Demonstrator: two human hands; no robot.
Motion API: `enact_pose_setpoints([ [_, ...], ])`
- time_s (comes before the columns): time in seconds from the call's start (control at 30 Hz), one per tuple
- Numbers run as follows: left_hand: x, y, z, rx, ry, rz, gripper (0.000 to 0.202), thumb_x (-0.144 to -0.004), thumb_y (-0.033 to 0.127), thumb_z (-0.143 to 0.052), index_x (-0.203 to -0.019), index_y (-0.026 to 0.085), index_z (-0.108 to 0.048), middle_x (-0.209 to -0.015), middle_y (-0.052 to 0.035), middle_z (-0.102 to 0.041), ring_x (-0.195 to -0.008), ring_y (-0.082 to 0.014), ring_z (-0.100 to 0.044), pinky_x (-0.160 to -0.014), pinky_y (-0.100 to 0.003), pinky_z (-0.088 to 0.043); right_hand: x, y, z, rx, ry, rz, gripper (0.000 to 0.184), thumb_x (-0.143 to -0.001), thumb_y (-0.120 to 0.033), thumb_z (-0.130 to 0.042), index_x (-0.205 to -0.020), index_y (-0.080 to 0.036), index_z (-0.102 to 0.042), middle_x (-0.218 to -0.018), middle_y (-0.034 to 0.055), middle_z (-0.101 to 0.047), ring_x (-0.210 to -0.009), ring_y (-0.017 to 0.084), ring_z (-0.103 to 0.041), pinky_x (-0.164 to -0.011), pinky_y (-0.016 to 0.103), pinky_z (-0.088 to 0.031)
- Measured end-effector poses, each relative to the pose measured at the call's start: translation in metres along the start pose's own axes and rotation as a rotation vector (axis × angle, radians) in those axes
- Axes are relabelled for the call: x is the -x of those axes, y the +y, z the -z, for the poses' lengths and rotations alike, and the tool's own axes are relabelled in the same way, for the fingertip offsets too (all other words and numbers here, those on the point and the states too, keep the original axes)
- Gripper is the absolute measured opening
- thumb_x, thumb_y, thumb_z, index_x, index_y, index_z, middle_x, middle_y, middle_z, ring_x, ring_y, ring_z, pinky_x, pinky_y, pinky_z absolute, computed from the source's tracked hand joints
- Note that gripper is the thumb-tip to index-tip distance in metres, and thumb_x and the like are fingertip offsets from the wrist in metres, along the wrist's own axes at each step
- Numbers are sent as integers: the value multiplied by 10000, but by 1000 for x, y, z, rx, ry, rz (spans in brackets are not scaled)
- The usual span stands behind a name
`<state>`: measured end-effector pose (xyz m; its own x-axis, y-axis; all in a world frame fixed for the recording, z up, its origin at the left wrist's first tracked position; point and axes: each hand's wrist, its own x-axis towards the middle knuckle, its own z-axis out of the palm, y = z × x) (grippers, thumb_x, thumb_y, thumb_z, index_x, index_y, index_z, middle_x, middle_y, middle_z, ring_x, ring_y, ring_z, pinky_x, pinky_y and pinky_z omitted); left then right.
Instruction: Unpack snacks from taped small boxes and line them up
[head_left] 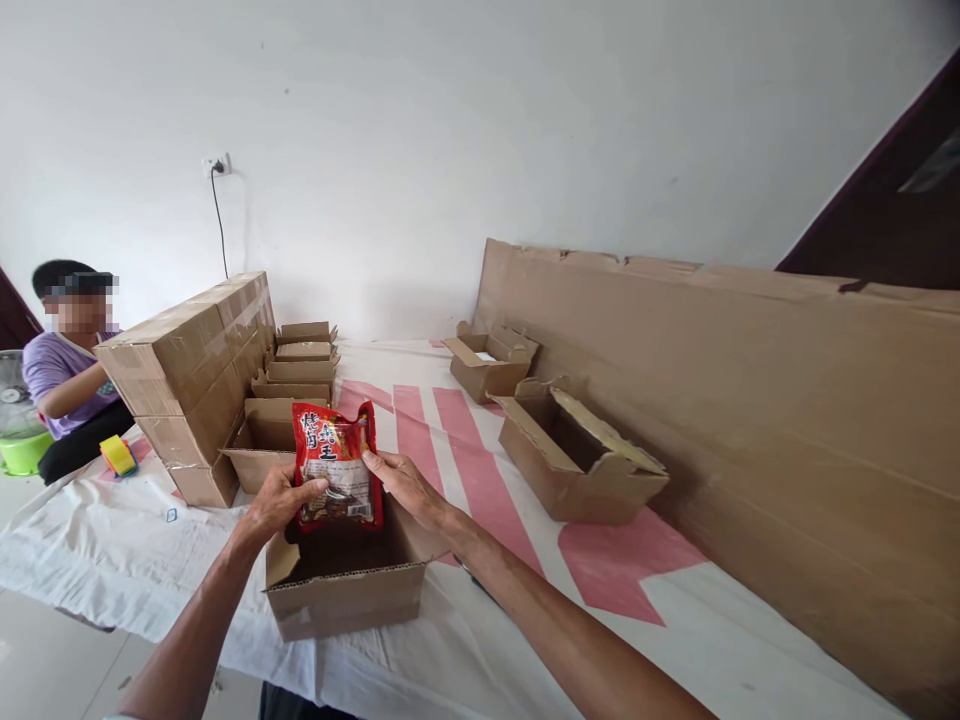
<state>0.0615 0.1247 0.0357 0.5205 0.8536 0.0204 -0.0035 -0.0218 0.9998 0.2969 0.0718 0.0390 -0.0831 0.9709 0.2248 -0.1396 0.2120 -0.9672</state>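
A red plastic food packet (336,468) with large dark lettering and a clear lower part is held upright between my two hands. My left hand (279,502) grips its left edge, the thumb lying across the front. On the opposite edge, my right hand (405,485) pinches it with the thumb in front. Directly below the packet stands an open cardboard box (349,600), its near wall facing me. The packet's lower end is over the box opening. Part of the box's inside is dark and hidden from view.
Sealed cartons (191,400) are stacked at the left, beside a row of open boxes (300,375). Two open boxes (570,460) stand to the right before a tall cardboard panel (750,400). A yellow tape dispenser (118,456) lies near a seated person (71,370).
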Motion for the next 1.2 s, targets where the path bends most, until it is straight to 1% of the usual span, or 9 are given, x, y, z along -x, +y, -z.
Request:
enact_pose_setpoints([
  [0.2,10,3,-7,25,-4,-3,591,-668,591,-968,-978,104,-841,-829,-97,-815,-767,-246,-769,-771,-352,-631,11,-1,-3,-24,-3,-7,619,-837,-780,-747,-948,-177,-835,-894,54,-801,-881,251,-689,-905,399,-523],
  [0.37,17,10,-10,19,-9,-22,593,-682,608,-954,-985,111,-843,-820,-89,-809,-768,-244,-762,-783,-358,-629,17,-1,-7,-30,17,-11,605,-819,-780,-767,-894,-184,-833,-839,55,-791,-828,258,-688,-847,404,-531],
  [0.47,20,14,-11,-46,-16,-27,626,-696,641,-931,-1014,109,-845,-861,-95,-817,-794,-251,-759,-795,-360,-624,16,-2,-9,-57,46,19,617,-830,-782,-757,-949,-180,-828,-874,53,-794,-848,251,-686,-847,396,-533],
  [0.67,27,21,-17,-196,-52,-76,613,-761,696,-861,-956,115,-855,-852,-84,-807,-739,-216,-713,-691,-285,-563,13,-1,-11,-97,151,13,650,-795,-825,-750,-867,-181,-807,-791,47,-769,-765,239,-663,-734,364,-523],
  [0.83,28,30,-20,-82,7,-156,589,-856,713,-762,-1055,165,-844,-941,-67,-812,-854,-239,-726,-868,-339,-582,16,7,-6,-80,140,-8,632,-802,-816,-752,-760,-186,-779,-743,37,-749,-729,222,-646,-735,359,-515],
  [0.93,28,32,-21,-132,89,-186,618,-823,772,-740,-897,166,-830,-810,-52,-774,-813,-247,-692,-812,-334,-568,19,13,-3,-94,119,-21,616,-792,-799,-778,-751,-184,-777,-730,37,-753,-758,236,-673,-777,375,-532],
  [1.0,31,33,-24,-225,103,-216,603,-826,770,-731,-800,172,-800,-753,-39,-737,-806,-246,-662,-780,-320,-547,23,16,-1,-161,80,-31,582,-790,-766,-807,-821,-185,-805,-790,51,-789,-830,261,-716,-853,405,-554],
  [1.1,37,35,-31,-369,54,-282,529,-887,677,-720,-708,181,-752,-725,-27,-687,-781,-222,-616,-765,-301,-517,33,17,3,-317,-2,-83,509,-797,-690,-851,-931,-200,-834,-880,80,-830,-936,297,-765,-951,465,-567],
  [1.2,42,39,-41,-408,-35,-335,480,-911,599,-733,-672,182,-736,-735,-43,-678,-771,-218,-609,-783,-308,-514,44,13,12,-398,-58,-139,454,-775,-625,-900,-937,-205,-843,-932,109,-844,-983,325,-783,-989,510,-571],
])
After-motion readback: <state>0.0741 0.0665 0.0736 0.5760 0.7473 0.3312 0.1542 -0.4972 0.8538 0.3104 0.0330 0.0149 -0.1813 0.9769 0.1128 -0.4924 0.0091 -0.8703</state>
